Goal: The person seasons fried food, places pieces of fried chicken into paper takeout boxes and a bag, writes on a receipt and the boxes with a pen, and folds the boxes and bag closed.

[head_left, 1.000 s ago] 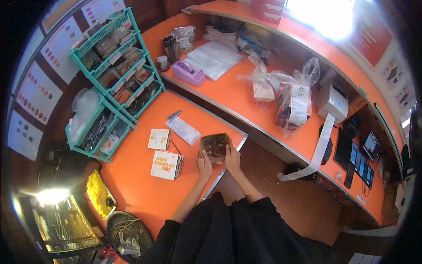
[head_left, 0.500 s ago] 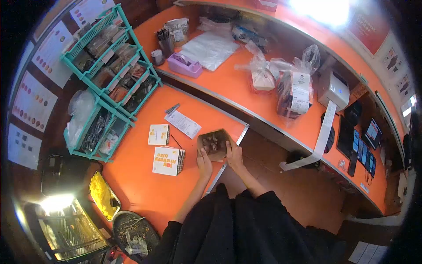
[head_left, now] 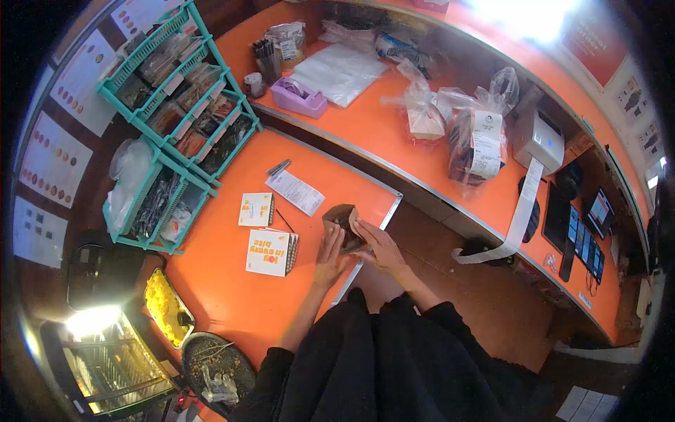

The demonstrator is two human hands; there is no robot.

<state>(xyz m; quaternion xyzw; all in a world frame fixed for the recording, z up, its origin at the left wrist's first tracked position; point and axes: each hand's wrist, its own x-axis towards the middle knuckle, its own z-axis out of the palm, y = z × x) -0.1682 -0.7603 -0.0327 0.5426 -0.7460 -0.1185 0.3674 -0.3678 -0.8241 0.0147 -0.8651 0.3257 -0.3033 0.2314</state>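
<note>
A brown paper bag [head_left: 342, 216] stands near the right edge of the orange counter, its mouth narrowed and its inside mostly in shadow. My left hand [head_left: 330, 261] holds the near left side of the bag, fingers pointing up along the paper. On the right, my right hand [head_left: 382, 247] grips the rim with its fingers long over the edge. Left of the bag lie two printed white boxes, a larger box [head_left: 267, 251] and a smaller box [head_left: 254, 209]. A printed receipt [head_left: 295, 191] lies just beyond the bag.
Teal stacked baskets [head_left: 151, 179] of packets stand at the left. A yellow food tray [head_left: 166, 307] and a dark round pan [head_left: 218, 369] sit at the lower left. On the raised counter are a purple tape dispenser [head_left: 299, 100], a tied plastic bag [head_left: 477, 144] and a receipt printer [head_left: 538, 141].
The bag's mouth has gone from wide, with lumpy pieces visible inside, to narrower and folded inward. Both hands have come closer together, with straighter fingers against the paper.
</note>
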